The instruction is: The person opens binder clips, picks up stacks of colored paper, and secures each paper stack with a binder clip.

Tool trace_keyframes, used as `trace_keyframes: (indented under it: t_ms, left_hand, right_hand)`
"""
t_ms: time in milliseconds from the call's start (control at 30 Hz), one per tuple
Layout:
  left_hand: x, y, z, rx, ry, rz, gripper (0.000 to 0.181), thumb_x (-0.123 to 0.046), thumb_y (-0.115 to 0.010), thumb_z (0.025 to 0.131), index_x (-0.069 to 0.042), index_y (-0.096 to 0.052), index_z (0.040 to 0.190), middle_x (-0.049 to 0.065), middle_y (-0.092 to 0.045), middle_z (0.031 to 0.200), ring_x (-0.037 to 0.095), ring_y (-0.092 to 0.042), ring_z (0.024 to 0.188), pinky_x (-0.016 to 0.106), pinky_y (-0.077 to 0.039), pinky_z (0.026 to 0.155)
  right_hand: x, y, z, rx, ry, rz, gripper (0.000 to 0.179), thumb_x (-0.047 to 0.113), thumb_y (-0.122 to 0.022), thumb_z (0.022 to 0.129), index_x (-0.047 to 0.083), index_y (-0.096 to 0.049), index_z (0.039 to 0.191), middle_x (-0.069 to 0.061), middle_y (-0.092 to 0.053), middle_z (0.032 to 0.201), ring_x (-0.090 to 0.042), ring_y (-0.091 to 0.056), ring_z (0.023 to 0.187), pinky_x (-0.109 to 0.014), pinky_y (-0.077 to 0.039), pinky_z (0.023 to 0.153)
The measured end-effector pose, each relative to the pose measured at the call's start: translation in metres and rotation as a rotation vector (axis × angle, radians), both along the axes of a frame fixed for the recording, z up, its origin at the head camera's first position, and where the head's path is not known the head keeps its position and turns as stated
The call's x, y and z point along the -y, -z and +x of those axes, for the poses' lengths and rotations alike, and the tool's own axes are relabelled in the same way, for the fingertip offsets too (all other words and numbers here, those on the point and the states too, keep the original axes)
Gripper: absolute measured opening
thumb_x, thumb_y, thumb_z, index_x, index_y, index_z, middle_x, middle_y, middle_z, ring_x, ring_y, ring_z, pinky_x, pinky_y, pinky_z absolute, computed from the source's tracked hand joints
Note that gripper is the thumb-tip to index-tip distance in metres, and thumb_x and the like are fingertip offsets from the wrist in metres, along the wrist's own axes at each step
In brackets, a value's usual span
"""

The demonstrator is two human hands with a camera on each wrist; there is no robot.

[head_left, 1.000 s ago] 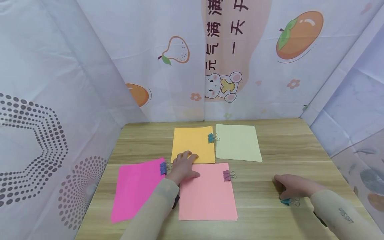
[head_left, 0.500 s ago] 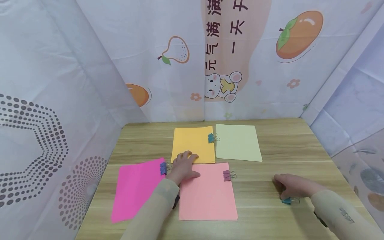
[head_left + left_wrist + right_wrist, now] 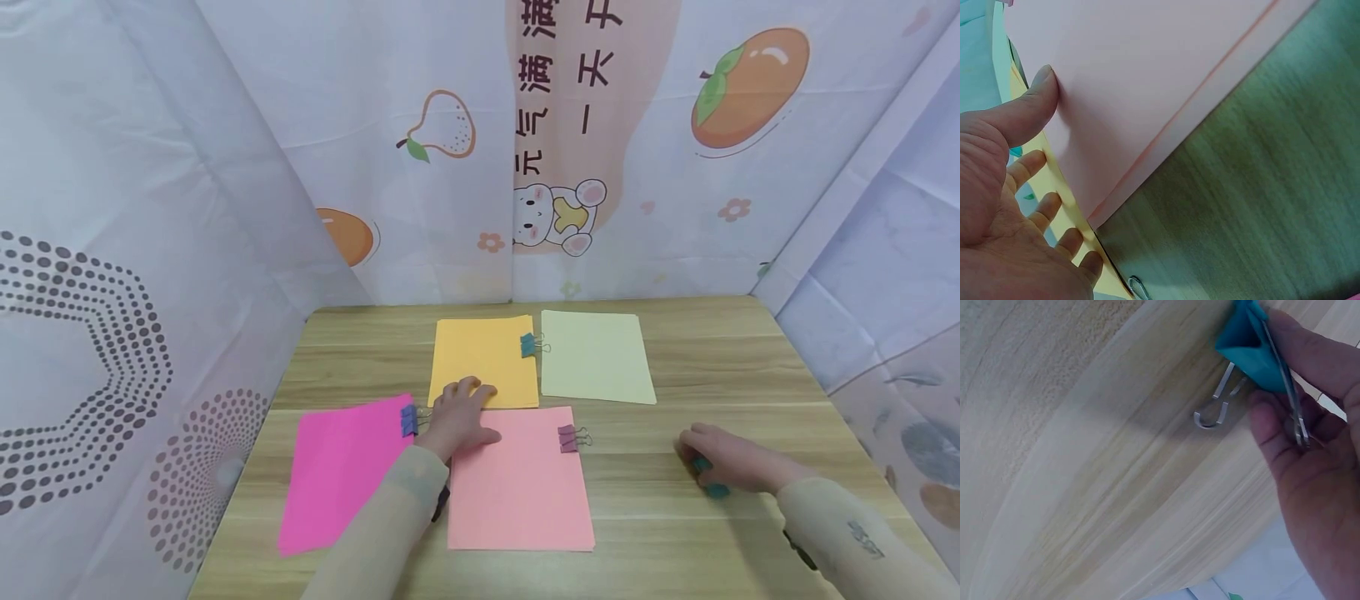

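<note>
A teal binder clip [image 3: 1254,359] is pinched between the thumb and fingers of my right hand [image 3: 735,458], close over the table at the right. In the right wrist view one wire handle lies along the fingers and the other sticks out. My left hand [image 3: 453,423] has its fingers spread over the top-left corner of the light pink paper stack [image 3: 521,500]. The thumb lies at the pink sheets, while the other fingertips are by the near edge of the yellow paper stack [image 3: 480,358].
A mauve clip [image 3: 568,439] grips the light pink stack's right edge. A blue clip [image 3: 408,421] is on the magenta stack [image 3: 341,479] at left, a teal clip [image 3: 528,345] on the yellow one. A pale green stack [image 3: 597,357] lies at the back. Curtains surround the table [image 3: 675,550].
My right hand has taken up the teal clip from lying on the table and turned it, so its handles no longer point right. The left hand has stayed in place.
</note>
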State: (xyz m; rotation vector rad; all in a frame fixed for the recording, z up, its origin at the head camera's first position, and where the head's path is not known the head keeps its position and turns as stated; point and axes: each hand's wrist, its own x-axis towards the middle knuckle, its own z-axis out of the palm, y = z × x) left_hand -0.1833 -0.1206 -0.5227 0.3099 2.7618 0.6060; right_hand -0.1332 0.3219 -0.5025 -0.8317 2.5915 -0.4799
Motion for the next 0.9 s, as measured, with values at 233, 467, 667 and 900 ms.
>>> trace_keyframes:
  t_ms: [233, 467, 667, 900]
  left_hand:
    - [0.001, 0.007, -0.002, -0.002, -0.001, 0.021, 0.075, -0.038, -0.084, 0.081, -0.025, -0.052, 0.147, 0.010, -0.033, 0.159, 0.043, -0.025, 0.146, 0.063, -0.021, 0.118]
    - [0.000, 0.004, -0.001, 0.002, -0.002, 0.019, 0.074, -0.037, -0.084, 0.082, -0.023, -0.052, 0.147, 0.011, -0.033, 0.159, 0.043, -0.026, 0.146, 0.063, -0.022, 0.117]
    - [0.000, -0.001, 0.001, 0.002, 0.003, 0.010, 0.072, -0.037, -0.084, 0.083, -0.022, -0.052, 0.147, 0.011, -0.034, 0.158, 0.043, -0.026, 0.146, 0.063, -0.023, 0.117]
    - [0.000, -0.002, 0.001, 0.007, 0.006, 0.003, 0.073, -0.039, -0.084, 0.083, -0.025, -0.052, 0.147, 0.010, -0.033, 0.159, 0.043, -0.026, 0.146, 0.062, -0.024, 0.117]
  right_hand:
    - [0.000, 0.009, 0.001, -0.213, -0.078, -0.089, 0.038, 0.004, -0.088, 0.072, 0.013, -0.064, 0.101, 0.006, -0.055, 0.096, -0.009, -0.053, 0.087, -0.035, -0.052, 0.075]
    - [-0.001, 0.017, -0.002, -0.401, -0.140, -0.166, 0.042, -0.002, -0.089, 0.067, 0.013, -0.068, 0.100, 0.006, -0.057, 0.094, -0.010, -0.055, 0.085, -0.033, -0.053, 0.070]
    - [0.003, 0.015, -0.001, -0.413, -0.095, -0.163, 0.043, -0.001, -0.090, 0.067, 0.012, -0.068, 0.103, 0.006, -0.058, 0.094, -0.010, -0.056, 0.083, -0.032, -0.054, 0.069]
    - [0.004, 0.012, 0.002, -0.329, 0.126, -0.026, 0.047, 0.020, -0.089, 0.077, 0.005, -0.065, 0.114, -0.002, -0.065, 0.100, -0.021, -0.066, 0.087, -0.043, -0.057, 0.075]
